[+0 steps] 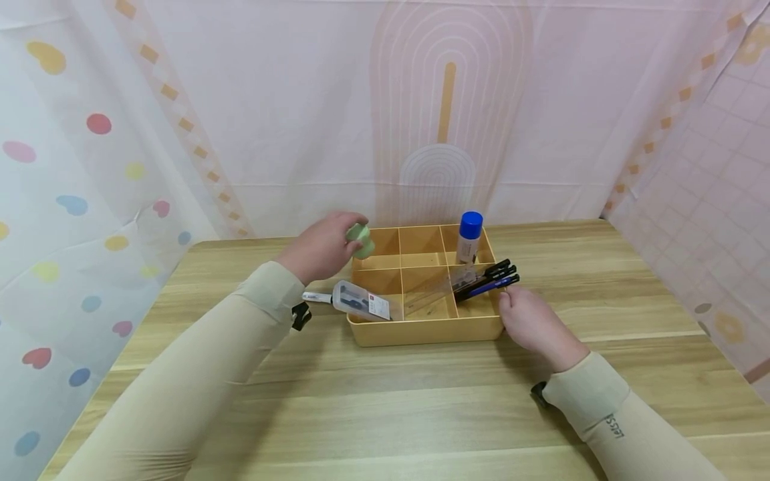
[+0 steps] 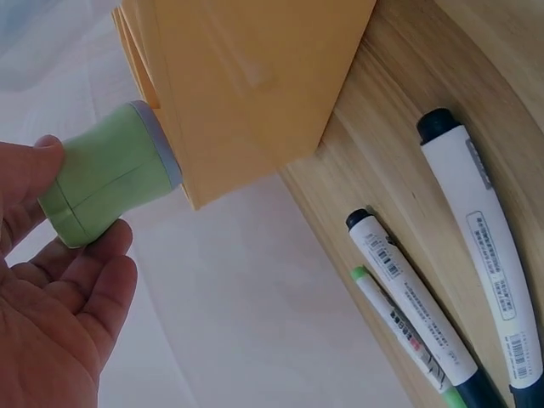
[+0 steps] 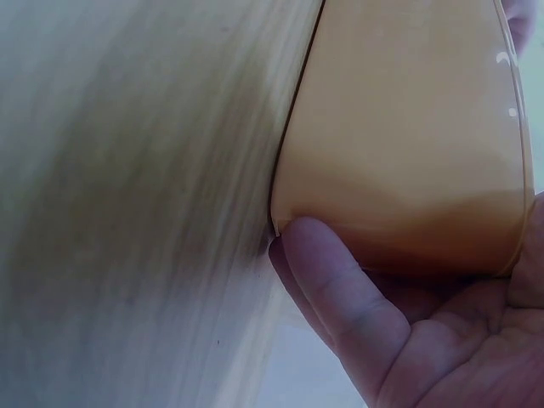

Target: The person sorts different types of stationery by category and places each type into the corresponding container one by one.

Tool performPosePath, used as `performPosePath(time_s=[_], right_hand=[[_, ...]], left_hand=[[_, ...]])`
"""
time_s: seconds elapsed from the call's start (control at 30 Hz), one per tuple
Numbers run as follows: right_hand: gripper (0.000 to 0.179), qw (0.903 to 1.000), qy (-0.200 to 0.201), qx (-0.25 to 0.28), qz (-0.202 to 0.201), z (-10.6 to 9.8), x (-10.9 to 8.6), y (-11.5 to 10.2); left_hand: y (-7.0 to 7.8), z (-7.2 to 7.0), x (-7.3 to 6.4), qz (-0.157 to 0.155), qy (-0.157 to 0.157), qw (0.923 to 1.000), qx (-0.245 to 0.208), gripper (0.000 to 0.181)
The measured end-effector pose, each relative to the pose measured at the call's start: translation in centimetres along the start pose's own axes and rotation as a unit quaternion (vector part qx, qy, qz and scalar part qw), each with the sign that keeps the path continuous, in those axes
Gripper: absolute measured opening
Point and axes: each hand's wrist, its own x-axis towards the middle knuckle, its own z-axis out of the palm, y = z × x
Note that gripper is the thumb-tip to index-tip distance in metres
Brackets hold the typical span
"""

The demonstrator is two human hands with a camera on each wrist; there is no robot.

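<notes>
My left hand point(image 1: 321, 248) pinches a small green eraser block point(image 2: 106, 174) with a grey base, between thumb and fingers. It hovers by the back left corner of a yellow divided organizer box point(image 1: 427, 333). At the front right corner my right hand point(image 1: 534, 325) grips the box; in the right wrist view a fingertip point(image 3: 319, 246) sits at its bottom edge. A glue stick point(image 1: 469, 235) with a blue cap stands in the back right compartment. Several pens point(image 1: 494, 283) lean in the front right one. A clear ruler point(image 1: 430, 294) slants across the front middle.
A clear plastic case point(image 1: 359, 300) with dark contents and a white label leans over the box's left front edge. On the wooden table point(image 1: 421, 407), the left wrist view shows a thick white marker point(image 2: 480, 246) and a thinner white marker point(image 2: 412, 293). A patterned cloth point(image 1: 289, 100) hangs behind.
</notes>
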Motion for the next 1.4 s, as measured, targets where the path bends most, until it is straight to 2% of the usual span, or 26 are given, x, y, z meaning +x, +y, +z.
performPosePath(time_s=[0.47, 0.63, 1.07, 1.4], right_hand=[[0.036, 1.0, -0.007, 0.007, 0.002, 0.0, 0.0, 0.0], [0.036, 1.0, -0.006, 0.006, 0.002, 0.1, -0.1, -0.1], [0.034, 1.0, -0.001, 0.002, 0.005, 0.2, -0.3, -0.2], [0.033, 1.0, 0.004, 0.004, 0.003, 0.3, -0.5, -0.4]], left_hand=[[0.7, 0.4, 0.7, 0.011, -0.025, 0.9996, 0.006, 0.049], [0.9, 0.4, 0.8, 0.021, -0.032, 0.999, 0.024, 0.046], [0.6, 1.1, 1.1, 0.028, -0.05, 0.9978, 0.034, 0.045], [-0.4, 2.2, 1.6, 0.039, -0.052, 0.9975, 0.025, 0.041]])
